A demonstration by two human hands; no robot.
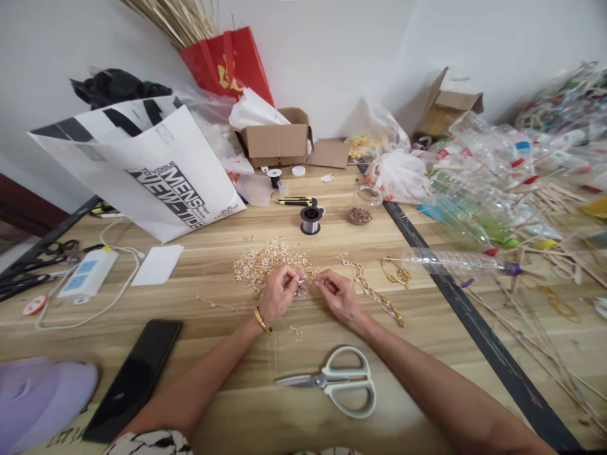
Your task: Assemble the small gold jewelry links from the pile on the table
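My left hand point(279, 292), with a gold bangle at the wrist, is closed in a pinch on small shiny beads point(301, 283). Facing it closely, my right hand point(337, 294) also pinches; whatever lies between its fingertips is too small to make out. Just behind both hands spreads a pile of tiny gold and clear beads point(258, 262). A few loose clear beads point(296, 333) rest in front of the left hand, and a thin beaded strand point(218, 304) lies to its left. Right of my right hand are gold chain strands point(374, 294). Scissors point(339, 380) with pale handles lie nearer me.
Behind the pile stand a wire spool point(310, 221), a utility knife point(296, 201) and a jar of beads point(361, 215). A phone point(135, 379) and power strip point(88, 275) lie left, near a white paper bag point(161, 170). Plastic bottles point(474, 215) and sticks crowd the right.
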